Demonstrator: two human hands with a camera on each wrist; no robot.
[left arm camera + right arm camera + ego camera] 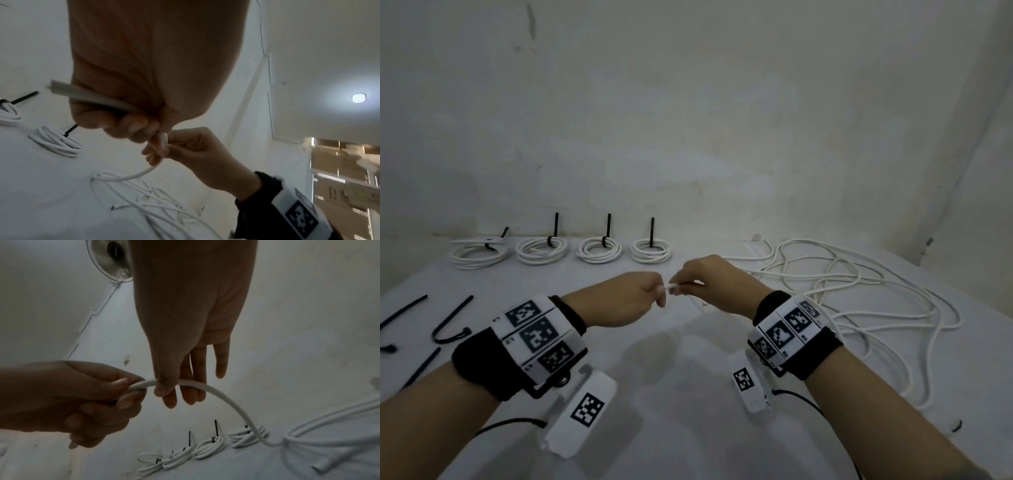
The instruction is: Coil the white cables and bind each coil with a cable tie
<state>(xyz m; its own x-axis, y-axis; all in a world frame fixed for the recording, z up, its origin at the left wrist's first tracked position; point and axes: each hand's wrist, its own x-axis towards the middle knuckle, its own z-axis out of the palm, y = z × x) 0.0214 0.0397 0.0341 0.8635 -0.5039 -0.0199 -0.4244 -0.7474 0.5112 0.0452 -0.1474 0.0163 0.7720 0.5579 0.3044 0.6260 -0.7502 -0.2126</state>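
Both hands are up over the tabletop [688,394], nearly touching: left hand [619,301] is curled round the end of a white cable [216,391], fingers wrapped on it with the tip poking out past the palm in the left wrist view; right hand [709,277] pinches the same cable just beside it, thumb on top, the other fingers hanging straight under it. From the pinch the cable arcs down to the loose tangle [859,291] lying on the right side of the tabletop. Four finished coils [592,251] sit in a row at the back by the wall, each bound with a black tie, tails sticking up. Spare cable ties [448,325] lie at the left edge. Looks like the start of a new coil, first loop not yet formed. Risks: the strands in the tangle cross each other a lot, so pulling could snag or knot and drag the whole heap; the dragged cable runs close to the nearest finished coil and could knock it; a loose grip on the short end could let it slip out. No containers in view, nothing holds anything.
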